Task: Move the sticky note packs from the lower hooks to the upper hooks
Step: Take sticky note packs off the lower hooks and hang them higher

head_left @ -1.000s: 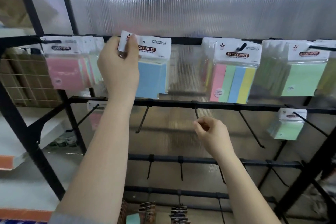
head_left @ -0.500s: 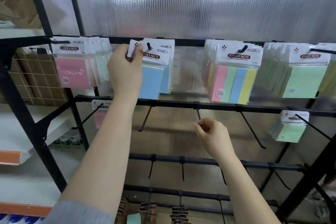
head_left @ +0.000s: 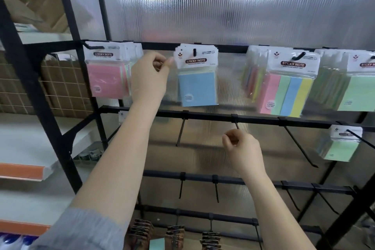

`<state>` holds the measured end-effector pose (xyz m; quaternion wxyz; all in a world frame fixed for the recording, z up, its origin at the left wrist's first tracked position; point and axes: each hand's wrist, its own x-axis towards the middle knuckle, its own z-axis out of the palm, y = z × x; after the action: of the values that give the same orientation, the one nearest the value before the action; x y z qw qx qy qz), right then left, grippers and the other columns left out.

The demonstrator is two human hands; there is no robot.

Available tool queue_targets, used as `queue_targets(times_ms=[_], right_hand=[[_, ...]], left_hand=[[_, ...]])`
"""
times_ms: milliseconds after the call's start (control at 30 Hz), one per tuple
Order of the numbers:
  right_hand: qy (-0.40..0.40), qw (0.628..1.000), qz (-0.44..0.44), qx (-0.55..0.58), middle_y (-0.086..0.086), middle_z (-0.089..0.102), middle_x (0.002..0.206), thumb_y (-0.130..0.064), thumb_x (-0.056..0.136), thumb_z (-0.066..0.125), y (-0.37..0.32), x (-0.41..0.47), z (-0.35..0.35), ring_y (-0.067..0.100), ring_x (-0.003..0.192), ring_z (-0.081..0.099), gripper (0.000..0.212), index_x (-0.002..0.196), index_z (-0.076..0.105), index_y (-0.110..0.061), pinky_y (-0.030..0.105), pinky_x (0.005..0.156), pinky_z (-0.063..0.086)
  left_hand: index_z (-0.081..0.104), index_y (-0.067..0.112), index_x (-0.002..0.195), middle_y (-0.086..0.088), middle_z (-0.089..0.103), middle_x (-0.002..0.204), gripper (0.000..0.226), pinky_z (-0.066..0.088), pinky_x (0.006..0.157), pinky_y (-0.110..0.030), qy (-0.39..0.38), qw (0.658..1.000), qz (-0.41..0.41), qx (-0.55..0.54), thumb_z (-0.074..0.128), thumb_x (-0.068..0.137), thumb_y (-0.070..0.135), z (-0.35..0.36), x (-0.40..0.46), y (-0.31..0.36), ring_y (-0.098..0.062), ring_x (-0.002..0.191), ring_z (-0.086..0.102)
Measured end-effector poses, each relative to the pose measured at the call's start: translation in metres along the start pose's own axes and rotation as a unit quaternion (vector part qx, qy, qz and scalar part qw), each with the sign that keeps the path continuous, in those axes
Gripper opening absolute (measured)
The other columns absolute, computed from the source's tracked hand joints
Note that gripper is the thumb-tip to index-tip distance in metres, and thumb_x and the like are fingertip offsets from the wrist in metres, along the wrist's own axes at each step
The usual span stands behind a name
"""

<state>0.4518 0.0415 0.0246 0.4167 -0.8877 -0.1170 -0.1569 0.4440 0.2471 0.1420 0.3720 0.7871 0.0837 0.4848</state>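
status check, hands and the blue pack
Left hand beside blue pack, apart from it. Pack hangs on upper hook. Right hand at bare lower hook.

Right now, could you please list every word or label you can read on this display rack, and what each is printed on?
"STICKY NOTE": header card of the pink pack.
"STICKY NOTE": header card of the blue pack.
"STICKY NOTE": header card of the striped pack.
"STICKY": header card of the green pack, cut off by the frame edge.
Smaller print on the cards, round stickers and the lower green pack: too small or blurred to read.
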Motion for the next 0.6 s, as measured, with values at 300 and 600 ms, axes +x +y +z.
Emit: queue_targets(times_ms=[300, 600], right_hand=[[0.046, 0.998, 0.002, 0.049, -0.004, 0.066, 0.096, -0.018, 0.094, 0.055, -0.054, -0.023, 0.051, 0.010, 0.089, 0.060, 0.020, 0.109, 0.067, -0.013, 0.019, 0.077, 0.043], [-0.007, 0.995, -0.038, 0.096, -0.002, 0.068, 0.111, -0.018, 0.095, 0.054, -0.115, -0.041, 0.124, 0.004, 0.094, 0.058, 0.030, 0.123, 0.063, -0.014, 0.011, 0.081, 0.040]], left_hand=[[0.060, 0.026, 0.092, 0.015, 0.059, 0.078, 0.007, 0.039, 0.066, -0.009, -0.015, 0.999, -0.026, 0.026, 0.056, 0.093, 0.031, -0.088, -0.029, -0.056, 0.001, 0.074, 0.056], [0.062, 0.022, 0.092, 0.010, 0.060, 0.073, 0.012, 0.036, 0.058, -0.012, -0.014, 0.987, -0.131, 0.091, 0.054, 0.094, 0.030, -0.149, -0.058, -0.120, -0.001, 0.066, 0.054]])
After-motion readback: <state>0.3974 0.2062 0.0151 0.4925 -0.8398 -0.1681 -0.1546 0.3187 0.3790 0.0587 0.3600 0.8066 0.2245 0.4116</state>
